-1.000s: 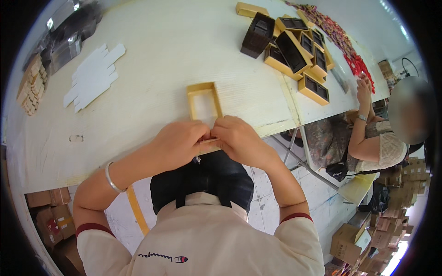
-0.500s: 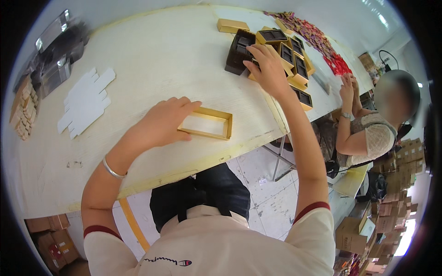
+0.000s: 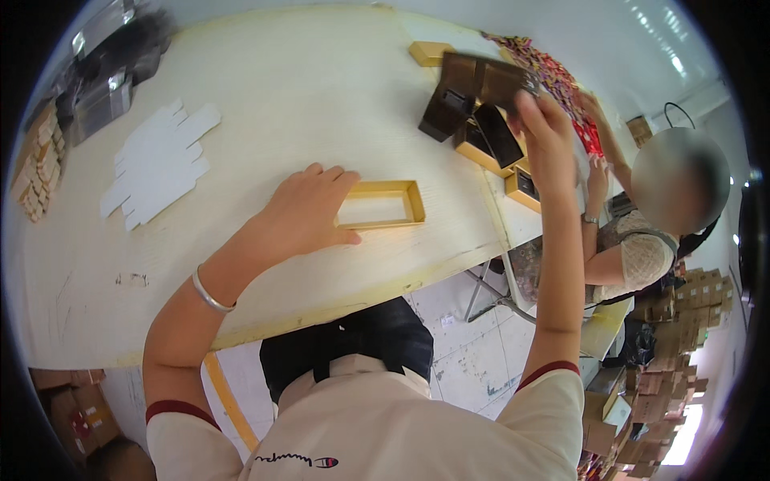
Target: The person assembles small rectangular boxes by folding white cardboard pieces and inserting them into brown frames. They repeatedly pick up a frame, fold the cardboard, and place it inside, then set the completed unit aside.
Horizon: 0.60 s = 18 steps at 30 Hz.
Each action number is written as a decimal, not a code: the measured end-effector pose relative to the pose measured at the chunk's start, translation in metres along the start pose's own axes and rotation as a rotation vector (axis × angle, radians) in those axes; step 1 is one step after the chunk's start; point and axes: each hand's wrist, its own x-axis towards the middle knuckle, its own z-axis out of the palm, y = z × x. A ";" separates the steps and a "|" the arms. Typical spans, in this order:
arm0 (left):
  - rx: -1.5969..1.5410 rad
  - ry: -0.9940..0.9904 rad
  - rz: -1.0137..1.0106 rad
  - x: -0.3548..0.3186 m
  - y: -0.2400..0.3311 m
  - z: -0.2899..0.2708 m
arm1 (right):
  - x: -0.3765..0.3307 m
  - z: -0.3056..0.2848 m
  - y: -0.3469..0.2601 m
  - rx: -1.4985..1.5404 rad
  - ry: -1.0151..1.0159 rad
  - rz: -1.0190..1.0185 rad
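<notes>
Steadying the gold box frame [image 3: 379, 204] with spread left hand [image 3: 309, 210], the right hand [image 3: 544, 128], fingers clamped, lifts a dark insert [image 3: 491, 78] beyond it; a level carry would seat it cleanly.

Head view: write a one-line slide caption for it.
Left hand steadies a gold box frame on the table; right hand lifts a dark tray.

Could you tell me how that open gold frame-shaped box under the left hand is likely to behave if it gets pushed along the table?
The gold frame box looks like thin card with an open middle, so it is probably light and would slide easily on the smooth table. Its thin walls may flex or skew. The left hand rests against its end, apparently steadying it.
</notes>
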 end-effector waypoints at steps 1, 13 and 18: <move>0.015 -0.005 -0.012 0.000 0.001 0.000 | -0.023 0.007 -0.010 0.161 -0.034 0.101; -0.089 -0.047 0.012 -0.002 0.005 0.000 | -0.105 0.030 0.033 0.636 -0.071 0.757; -0.071 -0.053 0.006 0.006 0.025 0.002 | -0.128 0.044 0.055 0.392 -0.193 0.600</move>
